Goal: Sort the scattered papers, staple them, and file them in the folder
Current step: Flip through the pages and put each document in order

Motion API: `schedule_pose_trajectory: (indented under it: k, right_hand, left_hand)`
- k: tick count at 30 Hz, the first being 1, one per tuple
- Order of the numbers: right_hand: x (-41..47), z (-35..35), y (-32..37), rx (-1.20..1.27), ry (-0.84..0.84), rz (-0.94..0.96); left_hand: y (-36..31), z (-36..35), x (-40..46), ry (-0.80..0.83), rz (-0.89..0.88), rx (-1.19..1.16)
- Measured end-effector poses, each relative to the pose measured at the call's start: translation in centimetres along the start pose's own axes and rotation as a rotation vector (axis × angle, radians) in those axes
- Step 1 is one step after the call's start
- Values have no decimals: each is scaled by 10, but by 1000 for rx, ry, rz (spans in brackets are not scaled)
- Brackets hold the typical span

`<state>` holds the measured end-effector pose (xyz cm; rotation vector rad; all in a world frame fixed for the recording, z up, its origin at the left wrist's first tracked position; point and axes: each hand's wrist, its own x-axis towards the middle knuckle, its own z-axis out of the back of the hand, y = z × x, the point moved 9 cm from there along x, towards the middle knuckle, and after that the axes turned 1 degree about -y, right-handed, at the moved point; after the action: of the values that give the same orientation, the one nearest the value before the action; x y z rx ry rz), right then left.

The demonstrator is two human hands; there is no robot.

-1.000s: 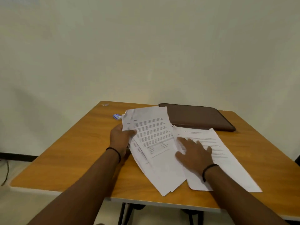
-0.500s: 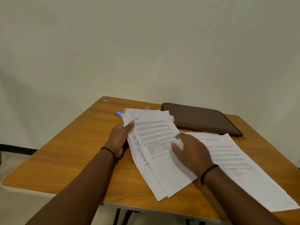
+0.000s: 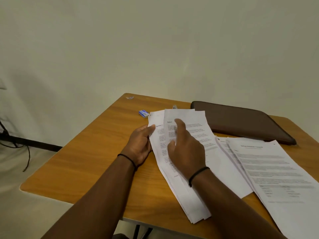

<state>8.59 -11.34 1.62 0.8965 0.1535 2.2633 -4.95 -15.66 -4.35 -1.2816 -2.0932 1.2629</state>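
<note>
- Papers, white printed sheets (image 3: pixel 185 171), are spread over the middle and right of the orange-brown wooden table (image 3: pixel 96 163); a fanned stack lies under the hands, and a second loose group of white printed pages (image 3: pixel 276 171) lies just to its right, partly overhanging the near edge.
- The left edge of the fanned stack is held by the left hand (image 3: pixel 140 145), with the thumb laid on top of the sheet and the fingers curled beneath it.
- The top sheet is pressed by the right hand (image 3: pixel 185 149), fingers relaxed and the index finger stretched toward the heading; nothing is gripped by it.
- The dark brown zip folder (image 3: pixel 241 121) lies closed at the far edge, apart from the hands and touched by the far corner of the stack.
- A small blue-and-white box (image 3: pixel 143 113), probably staples, sits beside the far left corner of the stack; no stapler can be clearly made out.
- The sorting step is judged to be in hand; nothing appears stapled or filed yet.
- Next, the headings would need to be checked, the sheets ordered and their edges squared before stapling.
</note>
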Motion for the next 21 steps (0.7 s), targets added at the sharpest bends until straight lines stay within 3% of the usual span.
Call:
schedule_pose_trajectory:
  k: [5,12,21]
  right_hand:
    - [-3,-6,-8,27,16,-61]
    - [-3,-4,-4,20,-88,-70]
    - [-8,19,-47,335,-224,-321]
  left_hand:
    - [5,-6,1,27,25,-13]
    - [5,-8,-2,47,10,-32]
    - [5,-10,-5,26,7,-64]
